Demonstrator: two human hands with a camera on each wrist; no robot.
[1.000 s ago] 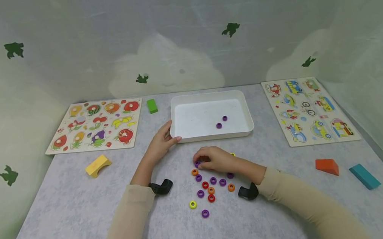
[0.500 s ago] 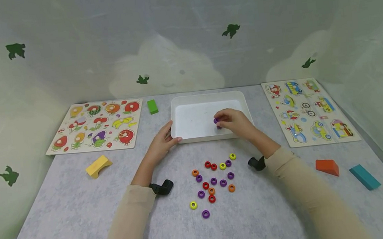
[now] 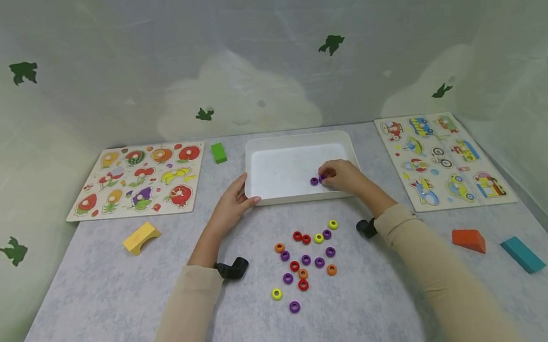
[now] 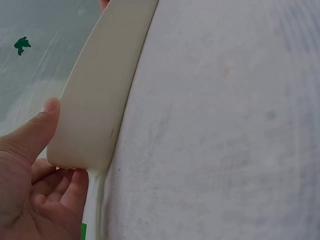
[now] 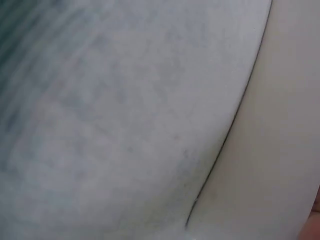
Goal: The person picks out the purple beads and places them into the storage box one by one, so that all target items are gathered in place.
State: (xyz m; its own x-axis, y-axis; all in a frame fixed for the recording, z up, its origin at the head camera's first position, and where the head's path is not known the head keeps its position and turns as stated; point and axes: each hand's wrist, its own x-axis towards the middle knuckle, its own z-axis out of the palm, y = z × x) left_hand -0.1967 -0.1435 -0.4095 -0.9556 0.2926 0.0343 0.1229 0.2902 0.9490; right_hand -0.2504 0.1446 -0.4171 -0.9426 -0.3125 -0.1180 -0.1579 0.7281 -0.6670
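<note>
Right hand [image 3: 344, 177] has a plastic-looking purple ring bead [image 3: 322, 179] pinched at the fingertips, around 4 o'clock in the white rectangular tray [image 3: 301, 198]; left hand [image 3: 229, 203] is clamped on its 8 o'clock corner.

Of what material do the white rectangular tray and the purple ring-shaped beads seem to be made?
White rectangular tray: likely smooth, matt plastic, from its plain walls and rounded corners. Purple ring-shaped beads: perhaps plastic, given strong, even colour; finish unclear.
</note>
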